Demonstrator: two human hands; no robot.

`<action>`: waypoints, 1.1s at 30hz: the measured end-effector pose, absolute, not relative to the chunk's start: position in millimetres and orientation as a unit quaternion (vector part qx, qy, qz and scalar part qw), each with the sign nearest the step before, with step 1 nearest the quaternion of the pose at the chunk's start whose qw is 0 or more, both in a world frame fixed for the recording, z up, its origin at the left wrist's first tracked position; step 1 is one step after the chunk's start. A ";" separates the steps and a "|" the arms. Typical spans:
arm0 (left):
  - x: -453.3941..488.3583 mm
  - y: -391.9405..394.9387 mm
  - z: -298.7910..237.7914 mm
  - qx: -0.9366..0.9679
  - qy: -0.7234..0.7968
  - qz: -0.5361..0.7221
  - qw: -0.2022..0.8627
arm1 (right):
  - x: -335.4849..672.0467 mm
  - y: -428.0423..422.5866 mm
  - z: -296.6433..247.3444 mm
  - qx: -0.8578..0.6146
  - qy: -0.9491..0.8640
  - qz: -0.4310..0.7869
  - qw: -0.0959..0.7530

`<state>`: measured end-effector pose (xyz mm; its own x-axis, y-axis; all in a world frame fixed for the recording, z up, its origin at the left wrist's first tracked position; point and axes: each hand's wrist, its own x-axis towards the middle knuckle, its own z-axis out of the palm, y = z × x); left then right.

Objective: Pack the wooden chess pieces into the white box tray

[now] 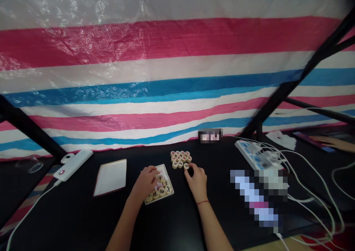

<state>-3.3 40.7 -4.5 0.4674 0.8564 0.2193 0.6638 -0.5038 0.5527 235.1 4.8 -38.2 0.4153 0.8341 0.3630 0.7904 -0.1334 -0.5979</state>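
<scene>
Left hand (146, 180): fingers curled over the box (159, 200), hold on any disc cannot be told | Boxed discs (161, 191): loose; judged light, stiff, smooth, hardly fragile; take by rim | Laid-out discs (181, 158): rows beyond box, rightward | End disc (186, 166): near-right corner, apparently pinched by right hand's (188, 169) thumb and forefinger

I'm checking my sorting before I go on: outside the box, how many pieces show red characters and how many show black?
Red pieces: 8
Black pieces: 3
Total: 11
</scene>
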 end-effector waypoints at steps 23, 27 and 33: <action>-17.3 38.4 10.0 0.566 0.467 0.376 0.565 | 156.3 -8.2 17.4 -0.549 -0.727 0.137 0.389; -13.6 37.3 10.7 0.564 0.452 0.384 0.574 | 154.9 -6.0 19.0 -0.547 -0.726 0.137 0.393; -8.1 36.5 13.3 0.579 0.439 0.404 0.555 | 151.6 -1.0 20.3 -0.538 -0.735 0.117 0.395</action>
